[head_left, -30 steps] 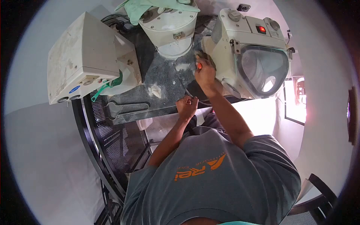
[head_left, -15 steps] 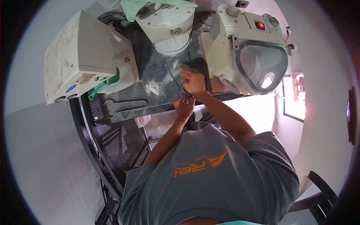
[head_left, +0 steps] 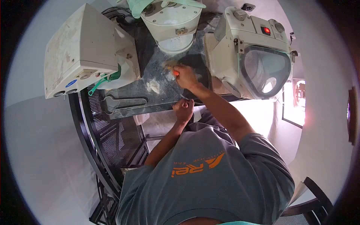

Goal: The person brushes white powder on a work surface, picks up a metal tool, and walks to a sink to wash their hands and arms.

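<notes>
My right hand (head_left: pixel 186 77) is closed around a small brush (head_left: pixel 173 68) with an orange handle. Its bristles rest on the dusty dark stone counter (head_left: pixel 157 63), in front of the round white machine (head_left: pixel 172 26). White powder and a pale lump (head_left: pixel 153 87) lie on the counter just left of the brush. My left hand (head_left: pixel 183 109) is a closed fist at the counter's front edge, above a white sheet (head_left: pixel 161 123) hanging below. I see nothing in it.
A boxy white unit (head_left: pixel 82 48) stands at the left. A white cabinet with a clear window and red switch (head_left: pixel 258 52) stands at the right. A green glove (head_left: pixel 137 5) lies on the round machine. A flat metal tool (head_left: pixel 123 103) lies near the front edge, above a black mesh rack (head_left: pixel 108 138).
My right hand has swept the brush leftwards, from beside the windowed cabinet to the middle of the counter. My left fist has stayed at the counter edge.
</notes>
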Demonstrator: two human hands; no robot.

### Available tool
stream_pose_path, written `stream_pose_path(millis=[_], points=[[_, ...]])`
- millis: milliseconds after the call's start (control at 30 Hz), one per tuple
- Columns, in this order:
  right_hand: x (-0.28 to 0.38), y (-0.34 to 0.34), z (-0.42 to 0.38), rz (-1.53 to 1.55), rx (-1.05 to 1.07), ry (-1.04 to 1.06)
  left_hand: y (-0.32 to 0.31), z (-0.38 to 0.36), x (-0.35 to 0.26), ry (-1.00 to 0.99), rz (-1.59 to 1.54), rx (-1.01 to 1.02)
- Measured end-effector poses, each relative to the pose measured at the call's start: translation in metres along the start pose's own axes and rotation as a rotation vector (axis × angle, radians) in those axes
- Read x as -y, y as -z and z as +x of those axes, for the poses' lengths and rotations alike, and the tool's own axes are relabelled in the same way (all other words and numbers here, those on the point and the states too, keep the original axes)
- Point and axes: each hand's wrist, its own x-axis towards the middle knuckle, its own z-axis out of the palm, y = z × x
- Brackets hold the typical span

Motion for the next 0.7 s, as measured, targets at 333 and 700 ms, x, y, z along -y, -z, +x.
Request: stream_pose_path(millis=[333,700], points=[[-0.009,0.013,0.01,-0.134,-0.083,-0.124,-0.001,-0.005,0.005,0.134,-0.163,0.016],[0.006,0.043,-0.015,-0.118,-0.119,-0.304,-0.003,-0.008,-0.001,0.149,-0.141,-0.044]])
